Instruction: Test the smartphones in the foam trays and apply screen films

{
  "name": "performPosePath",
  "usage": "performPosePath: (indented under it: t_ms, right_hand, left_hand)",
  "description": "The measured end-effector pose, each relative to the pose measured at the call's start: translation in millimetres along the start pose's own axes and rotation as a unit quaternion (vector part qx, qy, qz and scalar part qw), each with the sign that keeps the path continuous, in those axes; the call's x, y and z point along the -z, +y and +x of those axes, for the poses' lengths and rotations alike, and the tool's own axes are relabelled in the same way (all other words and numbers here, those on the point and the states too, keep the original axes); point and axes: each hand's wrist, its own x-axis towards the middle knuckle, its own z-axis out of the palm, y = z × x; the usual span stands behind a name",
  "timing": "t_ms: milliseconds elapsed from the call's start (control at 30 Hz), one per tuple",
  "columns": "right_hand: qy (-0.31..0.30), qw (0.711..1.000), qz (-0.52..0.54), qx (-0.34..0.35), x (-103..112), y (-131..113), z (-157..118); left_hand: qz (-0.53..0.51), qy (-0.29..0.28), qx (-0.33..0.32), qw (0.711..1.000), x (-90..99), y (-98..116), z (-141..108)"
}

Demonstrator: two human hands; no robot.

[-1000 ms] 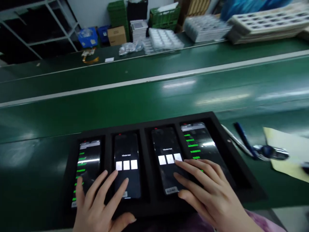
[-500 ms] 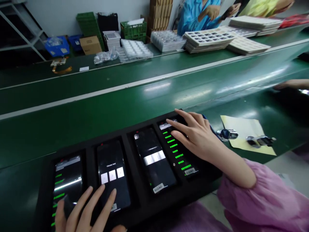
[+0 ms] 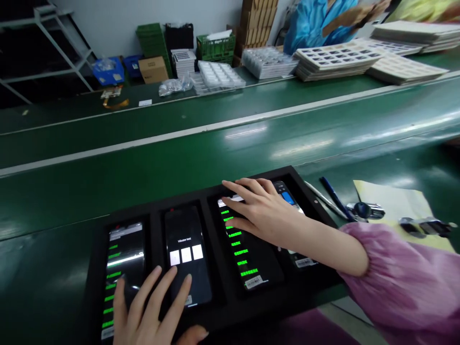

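A black foam tray (image 3: pixel 223 249) holds several phones in separate slots. My left hand (image 3: pixel 154 306) lies with spread fingers over the lower parts of the leftmost phone (image 3: pixel 125 239), which lists green text, and the second phone (image 3: pixel 185 225), which reads "Vibrator test" above three white squares. My right hand (image 3: pixel 262 206) reaches over the top of the third phone (image 3: pixel 244 254), its fingers apart and holding nothing; green lines fill that screen. Partly behind my right wrist is the rightmost phone (image 3: pixel 286 197), showing a blue patch.
Right of the tray are a blue pen (image 3: pixel 334 196), yellow paper (image 3: pixel 395 196) and small metal parts (image 3: pixel 366 210). Across the green belt (image 3: pixel 201 153) stand clear plastic trays (image 3: pixel 220 75), stacked sheets (image 3: pixel 334 57) and a green crate (image 3: pixel 215 47). A person in blue (image 3: pixel 312 24) sits behind.
My right hand has moved left from the rightmost phone to the third. The third screen now lists green text instead of the vibrator test; the rightmost no longer shows its list. The view has shifted.
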Motion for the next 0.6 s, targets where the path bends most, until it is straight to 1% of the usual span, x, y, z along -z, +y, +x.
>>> performPosePath:
  t_ms: [67,133,200,267,333,400,500,600]
  right_hand:
    - [0.006,1.0,0.016,0.016,3.4,-3.3,-3.9]
    - [0.029,0.999,0.022,0.028,11.3,-5.9,-12.0]
    - [0.057,0.998,0.012,0.039,18.0,-10.1,-18.4]
    - [0.066,0.996,0.014,0.056,19.4,-18.8,-20.4]
    - [0.061,0.994,0.046,0.075,15.2,-32.7,-17.9]
    - [0.056,0.991,0.085,0.089,7.8,-49.0,-12.2]
    - [0.056,0.986,0.118,0.103,-2.3,-68.3,-3.5]
    - [0.067,0.985,0.126,0.099,-5.6,-75.9,-1.1]
  left_hand:
    - [-0.004,-0.005,-0.016,1.0,2.5,-2.8,1.7]
    - [-0.012,-0.013,-0.023,1.0,6.7,-3.4,5.5]
    - [-0.025,-0.019,-0.009,0.999,11.1,-0.7,11.3]
    - [-0.04,-0.007,0.024,0.999,13.6,5.0,17.3]
    - [-0.051,0.011,0.058,0.997,13.8,11.6,21.7]
    - [-0.055,0.023,0.078,0.995,12.8,16.3,23.5]
    - [-0.049,0.021,0.075,0.996,12.4,17.7,22.9]
    - [-0.049,0.018,0.073,0.996,13.6,15.5,21.1]
